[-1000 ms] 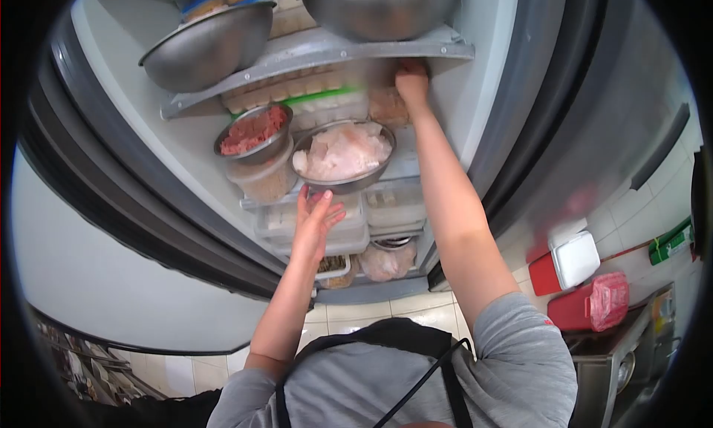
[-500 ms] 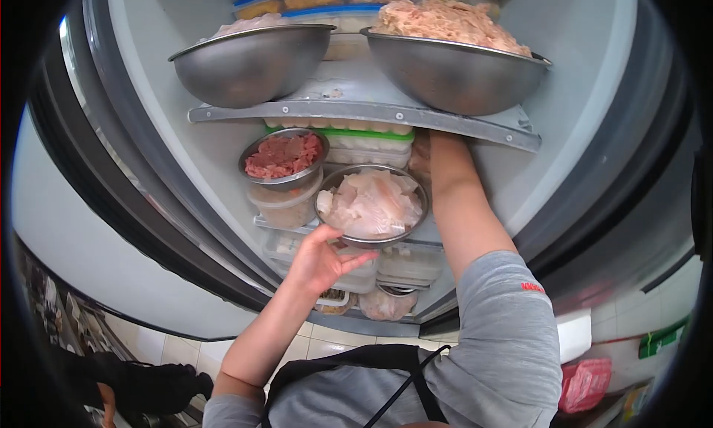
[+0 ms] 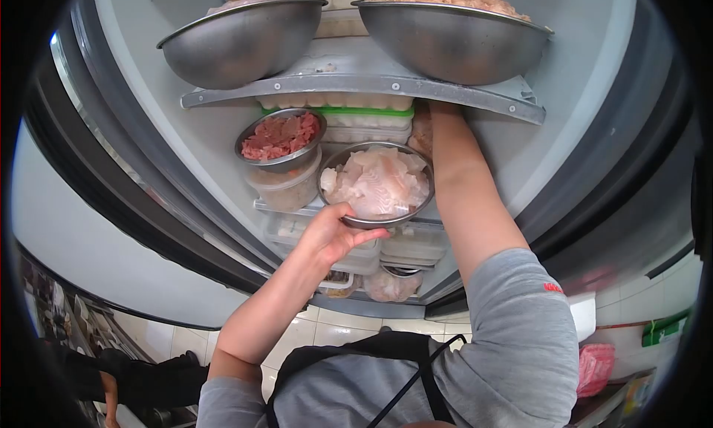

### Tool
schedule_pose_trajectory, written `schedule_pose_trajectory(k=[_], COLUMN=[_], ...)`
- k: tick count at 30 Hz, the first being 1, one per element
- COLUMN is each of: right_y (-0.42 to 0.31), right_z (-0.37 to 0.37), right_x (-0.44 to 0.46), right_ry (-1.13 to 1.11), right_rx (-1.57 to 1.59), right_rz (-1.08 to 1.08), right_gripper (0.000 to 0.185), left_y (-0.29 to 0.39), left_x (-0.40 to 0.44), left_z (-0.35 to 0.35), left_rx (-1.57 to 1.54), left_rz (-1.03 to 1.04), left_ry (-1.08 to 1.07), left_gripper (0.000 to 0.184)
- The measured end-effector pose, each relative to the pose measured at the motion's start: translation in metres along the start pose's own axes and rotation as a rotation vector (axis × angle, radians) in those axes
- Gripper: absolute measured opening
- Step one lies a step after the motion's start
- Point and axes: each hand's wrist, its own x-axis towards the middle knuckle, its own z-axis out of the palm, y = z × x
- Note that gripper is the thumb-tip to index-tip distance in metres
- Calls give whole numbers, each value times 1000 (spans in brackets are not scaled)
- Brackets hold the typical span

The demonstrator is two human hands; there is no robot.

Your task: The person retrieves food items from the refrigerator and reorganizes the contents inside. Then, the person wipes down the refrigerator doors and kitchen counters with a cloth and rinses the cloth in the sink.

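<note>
My left hand (image 3: 336, 233) grips the front rim of a metal bowl (image 3: 397, 221), thumb at the rim and fingers underneath. Pale, thin slices of raw fish or meat (image 3: 377, 181) fill this bowl, at the front of the middle fridge shelf. My right forearm (image 3: 466, 161) reaches deep into the fridge, right of the bowl. The upper shelf hides my right hand, so its fingers do not show. Beside the forearm is a pinkish bagged item (image 3: 421, 131), partly covered.
A small bowl of red meat (image 3: 281, 136) sits on a round plastic tub (image 3: 286, 187) at left. Two large metal bowls (image 3: 245, 46) stand on the upper shelf (image 3: 356, 86). Stacked boxes (image 3: 364, 133) are behind. A person in dark clothes (image 3: 148, 383) is at lower left.
The view has tilted slightly down, so the shelves appear higher. My left thumb now laps over the bowl's rim. My right arm stays inside the fridge.
</note>
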Motion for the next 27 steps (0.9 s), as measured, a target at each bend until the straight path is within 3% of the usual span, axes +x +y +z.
schedule_pose_trajectory(k=[6,10,11,12,13,17,19,22,24,27], right_y=[-11,-50,-60,-65,-71,-70,-63,-44,-42,-39], right_z=[-20,-72,-84,-98,-115,-114,-104,-83,-89,-100], right_x=[-14,-56,-69,-66,-74,-68,-68,-81,-83,-97], right_ry=[-47,-148,-223,-457,-584,-590,-620,-486,-715,-723], right_rx=[-2,30,20,-96,48,-2,-47,74,-59,-160], right_rz=[46,121,165,183,494,479,452,490,433,273], right_gripper=[40,40,40,44,47,50,50,50,55,62], left_y=[-7,-12,-12,-14,-15,-11,-11,-10,-10,-9], left_x=[-34,-70,-76,-84,-89,-94,-94,-92,-92,-93], left_z=[-11,-31,-37,-37,-41,-56,-60,-66,-71,-72], left_rx=[50,29,-6,-16,-8,80,122,122,103,119], left_rz=[54,38,16,18,-2,-24,7,-7,-23,-2], left_ry=[-4,-42,-56,-57,-54,-5,7,11,11,9], left_gripper=[57,61,62,62,62,61,70,69,68,68])
